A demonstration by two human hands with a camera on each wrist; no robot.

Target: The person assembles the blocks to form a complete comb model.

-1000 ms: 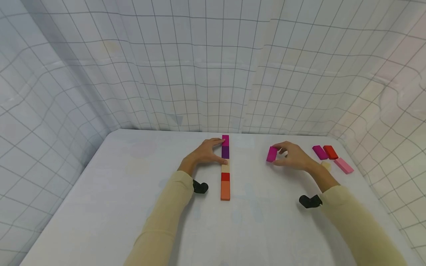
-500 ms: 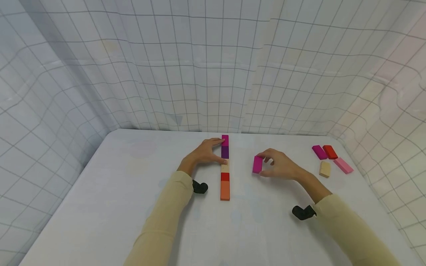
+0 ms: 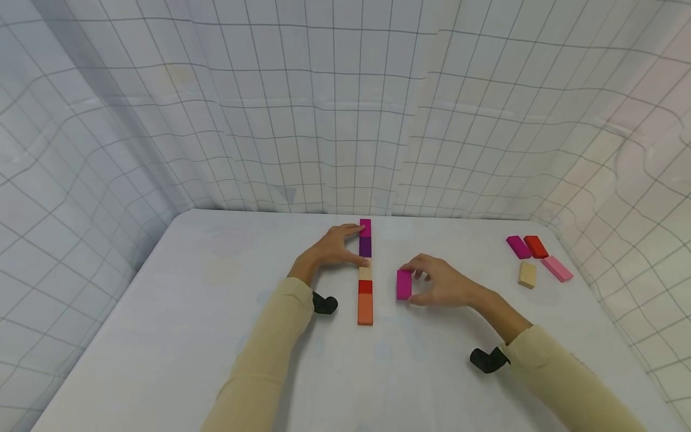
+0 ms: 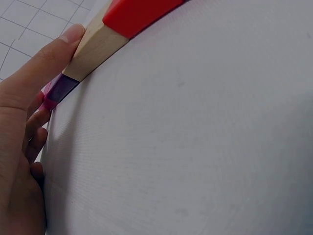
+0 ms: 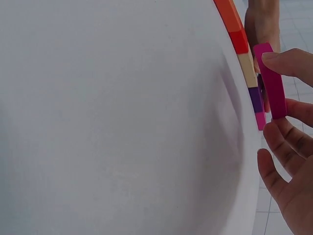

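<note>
A row of wooden blocks runs down the middle of the table: magenta block, purple block, cream block, red block and orange block, end to end. From the left, my left hand touches this row, its thumb on the cream block and its fingertips at the far magenta one. To the right of the row, my right hand pinches another magenta block by its two ends between thumb and fingers. A gap separates that block from the row.
Further right on the white table lie a magenta block, a red block, a pink block and a cream block. Gridded white sheets rise behind the table and at both sides.
My right hand has carried its magenta block leftward and nearer to me, closer to the row. The loose cream block on the right has come into full view. My left hand stays still.
</note>
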